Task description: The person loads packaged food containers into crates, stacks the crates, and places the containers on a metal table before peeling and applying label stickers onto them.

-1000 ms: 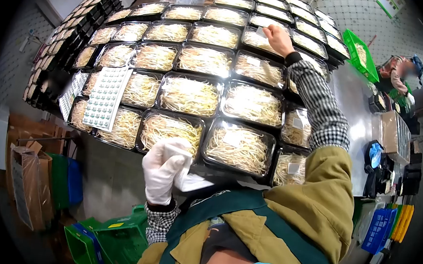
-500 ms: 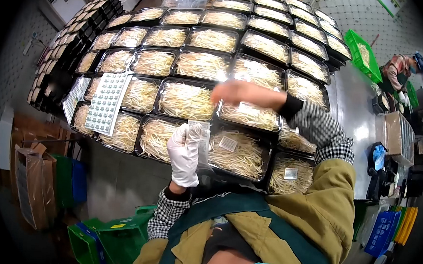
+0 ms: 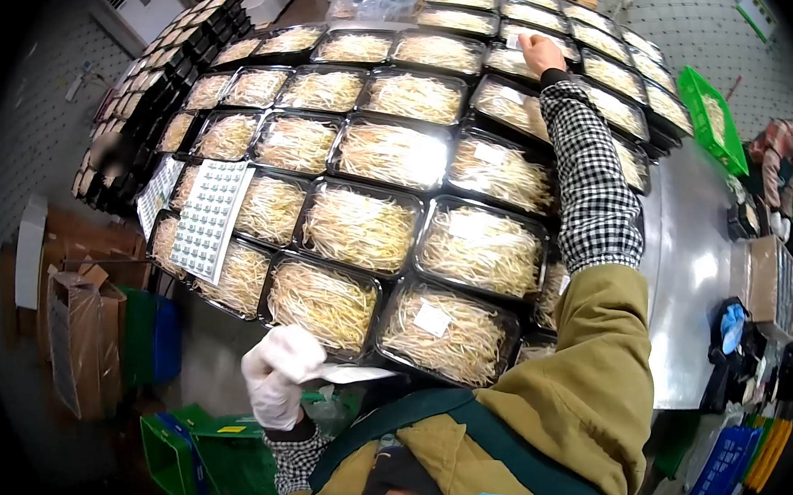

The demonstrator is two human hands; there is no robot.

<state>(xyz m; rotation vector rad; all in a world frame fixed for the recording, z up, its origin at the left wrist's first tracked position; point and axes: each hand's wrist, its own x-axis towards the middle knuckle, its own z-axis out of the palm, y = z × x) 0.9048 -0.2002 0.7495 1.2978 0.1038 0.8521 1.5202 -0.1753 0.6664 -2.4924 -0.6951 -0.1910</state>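
My left hand (image 3: 279,377), in a white glove, is closed around a thin white label sheet (image 3: 355,373), seen almost edge-on at the near edge of the packs. Stretched far forward, my bare right hand (image 3: 541,53) has its fingers curled together over a tray of bean sprouts (image 3: 512,62) in a back row. A whitish patch lies beside its fingertips; what the fingers hold is hidden. A nearer black tray of bean sprouts (image 3: 450,343) has a white label (image 3: 431,317) on top. Another label (image 3: 490,153) sits on a tray farther back in that column.
Printed label sheets (image 3: 210,221) lie across trays at the left. Stacked trays (image 3: 141,92) stand beyond them. A bare metal table top (image 3: 688,286) extends at the right, with a green crate (image 3: 713,122) and a co-worker (image 3: 779,164) behind. Green crates (image 3: 226,456) stand below left.
My right hand has moved forward from the middle trays to a back row. My left hand has dropped left and nearer, its sheet tilting from upright to nearly flat. The view has shifted.
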